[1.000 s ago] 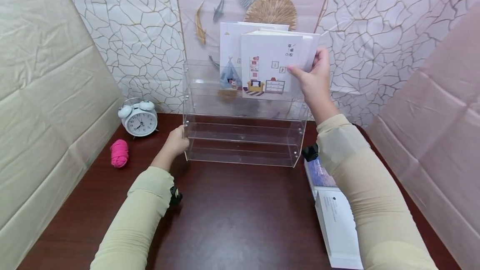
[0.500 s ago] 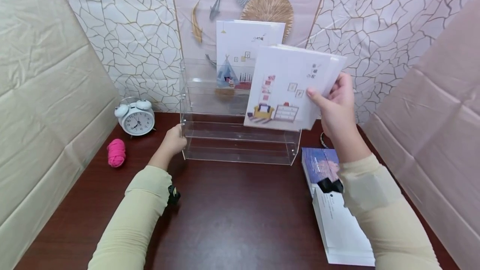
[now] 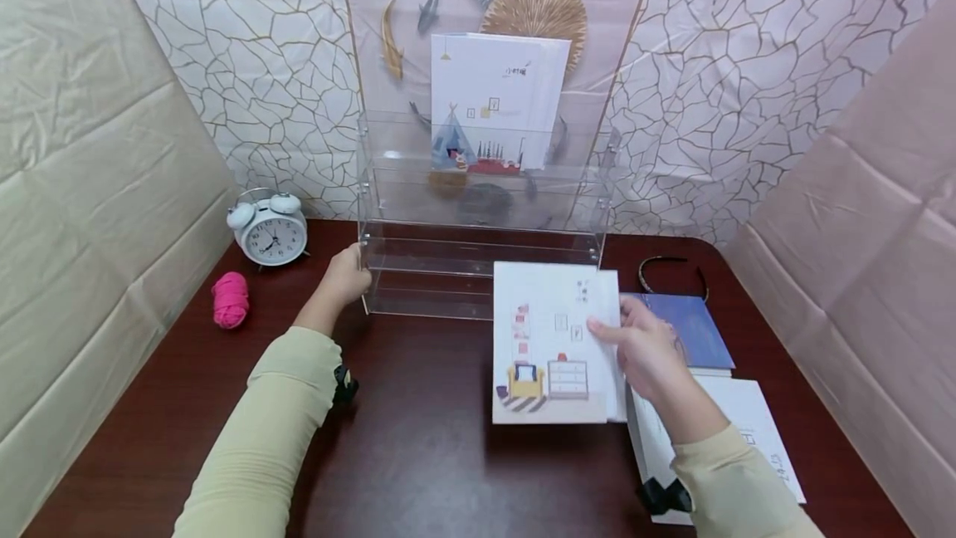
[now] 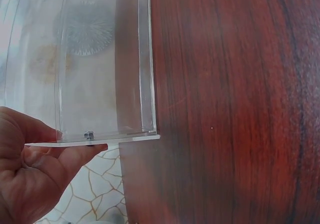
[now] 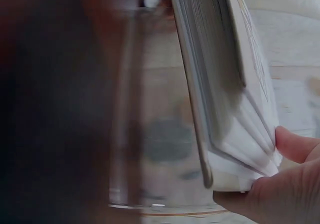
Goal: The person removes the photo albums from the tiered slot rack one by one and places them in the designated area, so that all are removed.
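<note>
My right hand [image 3: 648, 349] grips a white book [image 3: 548, 339] by its right edge, thumb on the illustrated cover with a yellow armchair and a dresser. In the right wrist view the book's pages [image 5: 215, 74] face the camera, with the thumb and fingers on either side of its edge. The book hangs over the table in front of the clear acrylic rack [image 3: 478, 229]. My left hand [image 3: 346, 276] holds the rack's left side panel; in the left wrist view thumb and fingers pinch that panel [image 4: 95, 142]. Another white book [image 3: 496, 102], with a tent drawing, stands in the rack's upper tier.
At the right lie a blue-covered book [image 3: 695, 330] and a thick white book [image 3: 747, 413], partly behind the right arm. A dark headband [image 3: 660, 261] lies behind them. On the left are a white alarm clock [image 3: 272, 231] and pink yarn [image 3: 230, 300].
My right hand has carried the armchair book away from the rack's upper tier, down and toward me, uncovering the tent book. My left hand keeps its hold on the rack.
</note>
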Demonstrator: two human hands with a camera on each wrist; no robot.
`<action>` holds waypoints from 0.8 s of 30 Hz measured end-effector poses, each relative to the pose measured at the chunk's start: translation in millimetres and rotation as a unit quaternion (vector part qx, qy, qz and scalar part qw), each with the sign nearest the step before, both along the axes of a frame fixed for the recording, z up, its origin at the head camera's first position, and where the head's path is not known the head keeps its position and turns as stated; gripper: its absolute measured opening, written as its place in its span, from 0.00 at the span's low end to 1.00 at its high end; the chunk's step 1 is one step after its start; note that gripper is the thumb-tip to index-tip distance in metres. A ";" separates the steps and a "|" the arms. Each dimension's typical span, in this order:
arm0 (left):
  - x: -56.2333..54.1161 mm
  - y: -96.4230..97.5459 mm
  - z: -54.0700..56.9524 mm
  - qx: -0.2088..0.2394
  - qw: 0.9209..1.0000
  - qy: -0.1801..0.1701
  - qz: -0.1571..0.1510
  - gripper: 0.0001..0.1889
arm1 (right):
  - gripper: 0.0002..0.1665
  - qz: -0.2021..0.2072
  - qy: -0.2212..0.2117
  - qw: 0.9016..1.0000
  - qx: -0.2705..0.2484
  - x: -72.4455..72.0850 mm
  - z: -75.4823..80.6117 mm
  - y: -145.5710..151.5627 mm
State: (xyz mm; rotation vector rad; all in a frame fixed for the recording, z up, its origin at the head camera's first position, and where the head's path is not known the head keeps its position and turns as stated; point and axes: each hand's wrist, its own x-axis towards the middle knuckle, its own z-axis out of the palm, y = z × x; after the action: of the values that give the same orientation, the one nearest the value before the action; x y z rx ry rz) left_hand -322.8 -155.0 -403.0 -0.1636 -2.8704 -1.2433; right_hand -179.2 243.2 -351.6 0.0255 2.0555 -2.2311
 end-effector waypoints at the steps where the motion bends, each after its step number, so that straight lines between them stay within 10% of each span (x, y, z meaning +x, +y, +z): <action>1: 0.3 0.0 0.4 0.002 1.000 -0.002 0.000 0.20 | 0.22 0.001 -0.018 1.000 0.007 1.1 -8.4 -0.6; 9: 3.1 1.0 3.2 0.013 1.000 -0.011 0.006 0.21 | 0.27 -0.003 -0.086 0.995 0.057 5.8 -56.8 -3.7; 24: 1.1 0.0 -0.4 0.004 1.000 -0.003 0.004 0.18 | 0.32 -0.012 -0.126 0.989 0.074 -4.2 -83.0 4.5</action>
State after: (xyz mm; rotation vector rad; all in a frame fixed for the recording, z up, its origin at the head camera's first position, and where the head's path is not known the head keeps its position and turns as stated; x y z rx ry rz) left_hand -321.6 -155.0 -403.4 -0.1504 -2.8674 -1.2557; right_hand -183.3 247.7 -434.6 0.3269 2.0838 -1.9652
